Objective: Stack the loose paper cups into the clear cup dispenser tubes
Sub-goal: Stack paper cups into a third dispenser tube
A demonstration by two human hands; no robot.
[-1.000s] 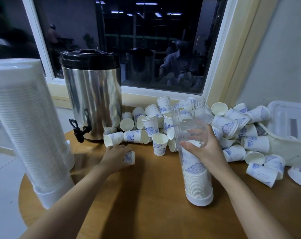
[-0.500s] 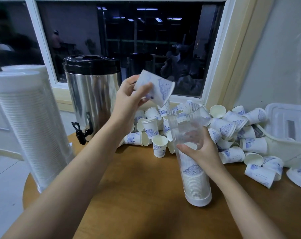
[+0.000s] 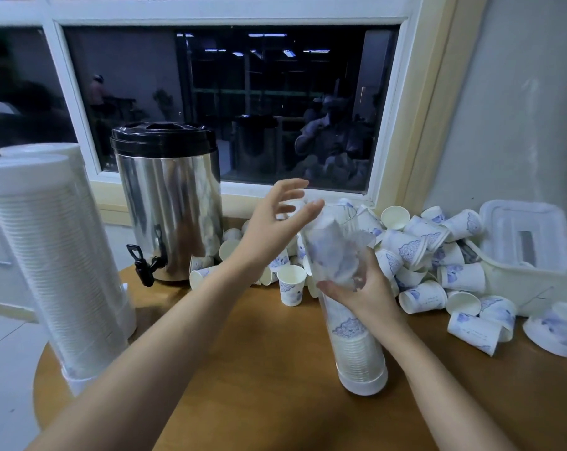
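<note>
Clear ribbed tube [image 3: 347, 307], right hand [image 3: 368, 292] gripping; left hand [image 3: 277, 219] spread empty.

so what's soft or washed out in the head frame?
Head view: left hand and the cup falling in the tube are motion-blurred; window mirrors room lights; urn shows glare; edges bow.
</note>
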